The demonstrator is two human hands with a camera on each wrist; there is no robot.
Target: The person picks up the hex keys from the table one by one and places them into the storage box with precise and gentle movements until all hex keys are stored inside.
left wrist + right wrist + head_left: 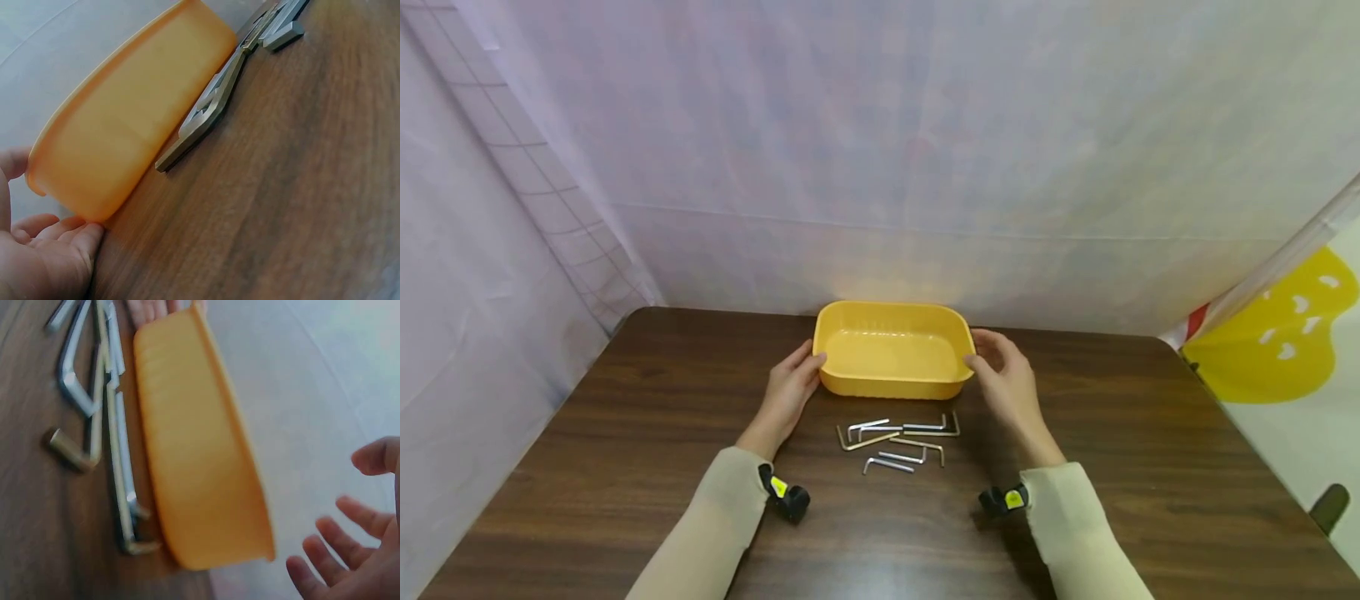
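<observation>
we have both hands at the ends of the yellow tray (891, 354), which sits on the brown bench (625, 433) near its far edge, just behind a loose cluster of hex keys (898, 442). our left hand (790, 392) rests against the tray's left end, thumb at the rim and fingers relaxed along the wall; the left wrist view shows the fingers (62, 231) touching the tray's lower corner (100, 206). our right hand (1007, 379) is spread at the right end, fingertips by the rim; in the right wrist view the fingers (331, 544) stand open and just apart from the wall (206, 487), so it holds nothing.

we judge this to be the step of setting or steadying the tray, empty as far as we see. the next move would call for closing on one slim key lying flat among the others, which needs a careful fingertip pinch.

how many keys there are is hard to count; they overlap, and both wrist views are blurred and cut them off.
</observation>
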